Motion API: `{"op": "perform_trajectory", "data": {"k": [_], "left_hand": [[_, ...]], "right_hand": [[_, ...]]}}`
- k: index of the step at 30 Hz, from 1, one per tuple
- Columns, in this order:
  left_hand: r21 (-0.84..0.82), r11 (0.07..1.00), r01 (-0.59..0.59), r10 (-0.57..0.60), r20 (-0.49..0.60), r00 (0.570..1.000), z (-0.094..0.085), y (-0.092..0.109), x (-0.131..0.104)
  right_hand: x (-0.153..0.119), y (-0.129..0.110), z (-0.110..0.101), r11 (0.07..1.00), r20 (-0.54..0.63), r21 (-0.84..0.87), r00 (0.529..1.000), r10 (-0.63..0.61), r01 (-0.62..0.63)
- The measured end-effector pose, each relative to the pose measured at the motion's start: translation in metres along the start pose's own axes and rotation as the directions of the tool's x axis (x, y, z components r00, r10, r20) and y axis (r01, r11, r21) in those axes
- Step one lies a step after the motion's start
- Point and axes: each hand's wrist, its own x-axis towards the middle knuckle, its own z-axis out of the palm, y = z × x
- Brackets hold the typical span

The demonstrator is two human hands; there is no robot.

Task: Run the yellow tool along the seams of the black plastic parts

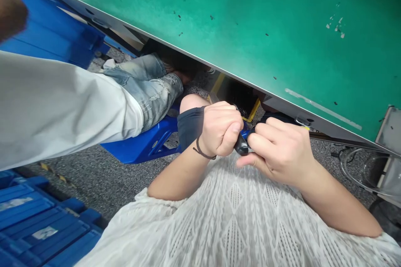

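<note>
My left hand (221,129) is wrapped round a black object (241,146), whose rounded end sticks out below the fist. A dark band circles the left wrist. Close on the right, my right hand (277,150) has its fingers curled against the object's side, with the thumb stretched out below. Something small and blue shows between the two hands; what the right fingers grip is hidden. Both hands are over my lap, in front of the green tabletop's near edge.
The green table (219,29) bears small dark specks. On the left, a person in a white top (62,108) and ripped jeans sits on a blue stool (138,144). Blue crates (37,221) stand at lower left, with coiled clear tubing (354,169) at right.
</note>
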Motion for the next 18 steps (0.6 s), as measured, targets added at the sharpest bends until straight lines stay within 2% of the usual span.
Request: {"op": "perform_trajectory", "data": {"k": [8, 10, 12, 14, 15, 16, 18], "left_hand": [[-0.13, 0.979, 0.159, -0.168, -0.063, 0.984, 0.012, 0.004, -0.006], [-0.142, 0.962, 0.232, -0.243, -0.068, 0.968, 0.014, 0.008, -0.007], [-0.145, 0.92, 0.364, -0.371, -0.02, 0.929, 0.014, 0.013, -0.006], [-0.184, 0.839, 0.512, -0.501, 0.107, 0.859, 0.013, 0.017, -0.005], [-0.219, 0.794, 0.566, -0.534, 0.191, 0.823, 0.011, 0.018, -0.005], [-0.258, 0.755, 0.603, -0.542, 0.272, 0.795, 0.01, 0.019, -0.004], [-0.334, 0.696, 0.636, -0.515, 0.385, 0.766, 0.007, 0.02, -0.003]], "right_hand": [[-0.008, -0.001, 0.007, 0.974, -0.149, -0.227, 0.988, -0.048, 0.013], [-0.01, 0.0, 0.01, 0.958, -0.185, -0.285, 0.981, -0.063, 0.008], [-0.011, 0.003, 0.013, 0.948, -0.225, -0.318, 0.972, -0.066, -0.009], [-0.012, 0.009, 0.015, 0.968, -0.26, -0.245, 0.966, -0.021, -0.045], [-0.013, 0.012, 0.014, 0.987, -0.277, -0.151, 0.961, 0.019, -0.063], [-0.013, 0.016, 0.013, 0.996, -0.288, -0.027, 0.955, 0.069, -0.08], [-0.013, 0.024, 0.009, 0.971, -0.288, 0.213, 0.942, 0.17, -0.111]]}}
